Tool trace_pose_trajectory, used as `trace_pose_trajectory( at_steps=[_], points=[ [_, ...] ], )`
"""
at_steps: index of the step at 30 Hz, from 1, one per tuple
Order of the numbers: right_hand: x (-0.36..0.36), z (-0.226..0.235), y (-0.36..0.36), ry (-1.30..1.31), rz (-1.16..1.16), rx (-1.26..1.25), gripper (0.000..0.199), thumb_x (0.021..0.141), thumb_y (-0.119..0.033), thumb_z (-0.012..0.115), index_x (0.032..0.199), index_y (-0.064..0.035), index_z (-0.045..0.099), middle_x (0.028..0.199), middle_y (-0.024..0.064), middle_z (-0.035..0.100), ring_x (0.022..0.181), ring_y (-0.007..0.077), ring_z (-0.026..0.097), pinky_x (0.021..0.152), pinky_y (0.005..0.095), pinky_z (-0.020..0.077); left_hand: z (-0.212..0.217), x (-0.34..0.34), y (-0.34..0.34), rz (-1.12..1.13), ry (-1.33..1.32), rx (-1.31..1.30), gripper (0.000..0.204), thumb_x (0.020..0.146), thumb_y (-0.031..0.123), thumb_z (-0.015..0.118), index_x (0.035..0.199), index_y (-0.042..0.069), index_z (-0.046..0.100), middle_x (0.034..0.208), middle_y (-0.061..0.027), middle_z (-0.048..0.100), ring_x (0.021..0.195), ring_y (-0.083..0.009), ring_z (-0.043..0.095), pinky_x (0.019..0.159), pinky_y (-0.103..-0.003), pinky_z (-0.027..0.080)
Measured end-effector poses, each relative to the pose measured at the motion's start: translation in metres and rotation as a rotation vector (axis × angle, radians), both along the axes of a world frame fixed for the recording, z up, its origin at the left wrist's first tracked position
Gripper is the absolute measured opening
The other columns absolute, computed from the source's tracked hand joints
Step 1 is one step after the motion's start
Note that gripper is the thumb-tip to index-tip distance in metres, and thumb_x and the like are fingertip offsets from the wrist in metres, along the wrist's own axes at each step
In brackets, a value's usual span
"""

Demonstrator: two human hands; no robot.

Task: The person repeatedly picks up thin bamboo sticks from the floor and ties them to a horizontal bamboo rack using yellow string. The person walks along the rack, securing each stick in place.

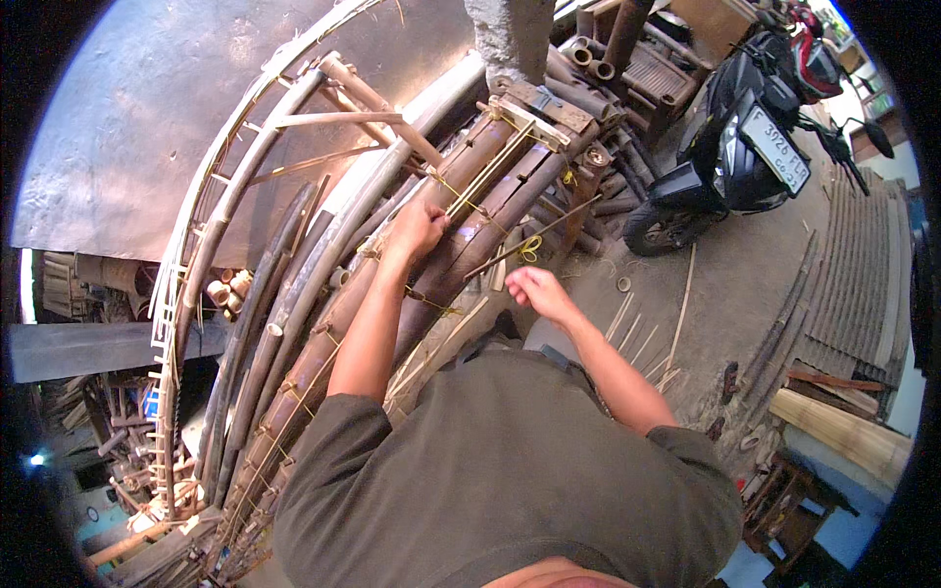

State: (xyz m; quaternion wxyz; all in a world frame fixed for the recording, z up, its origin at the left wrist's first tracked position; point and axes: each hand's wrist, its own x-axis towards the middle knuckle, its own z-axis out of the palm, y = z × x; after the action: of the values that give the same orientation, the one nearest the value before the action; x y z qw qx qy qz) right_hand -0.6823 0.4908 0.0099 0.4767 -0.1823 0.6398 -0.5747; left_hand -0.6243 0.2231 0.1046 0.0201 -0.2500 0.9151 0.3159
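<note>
My left hand (419, 227) rests on a long brown bamboo pole (377, 284), its fingers curled down next to thin split-bamboo strips (492, 169). What those fingers grip, if anything, is hidden. A second dark bamboo pole (469, 257) lies alongside, and yellow cord (477, 208) is tied across both. Closed in a loose pinch, my right hand (537, 291) is held in the air to the right of the poles. Anything in it is too small to make out. Near it are a thin dark stick (534, 235) and a loose yellow cord bow (530, 247).
A curved bamboo frame with rungs (201, 220) stands at left beside more poles (284, 284). Behind the work are a concrete post (510, 39) and stacked bamboo (603, 73). A black motorbike (730, 147) is parked at far right, near corrugated sheets (853, 284). Thin strips (678, 314) lie on the floor.
</note>
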Motion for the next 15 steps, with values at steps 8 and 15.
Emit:
trace_pose_trajectory(
  at_steps=[8,15],
  points=[
    [-0.056,0.039,-0.07,-1.001,-0.408,-0.154,0.028,0.094,-0.03,0.051,0.105,-0.0071,0.062,0.087,0.0003,0.061,0.082,0.0137,0.059,0.076,0.0332,0.0504,-0.049,-0.025,0.018,0.227,0.151,0.07,0.025,0.084,0.021,0.056,0.1,0.003,0.065,0.096,-0.0198,0.067,0.09,-0.0348,0.064,0.08,-0.045,0.047],
    [-0.042,0.117,-0.17,-0.262,0.222,-0.572,0.019,0.09,-0.033,0.052,0.083,-0.0154,0.058,0.08,0.0072,0.059,0.079,0.0264,0.055,0.072,0.0384,0.0429,-0.063,-0.044,0.061,0.367,0.229,-0.401,0.015,0.086,0.018,0.06,0.094,0.005,0.058,0.087,-0.0154,0.061,0.085,-0.0347,0.054,0.079,-0.045,0.04]
  ],
)
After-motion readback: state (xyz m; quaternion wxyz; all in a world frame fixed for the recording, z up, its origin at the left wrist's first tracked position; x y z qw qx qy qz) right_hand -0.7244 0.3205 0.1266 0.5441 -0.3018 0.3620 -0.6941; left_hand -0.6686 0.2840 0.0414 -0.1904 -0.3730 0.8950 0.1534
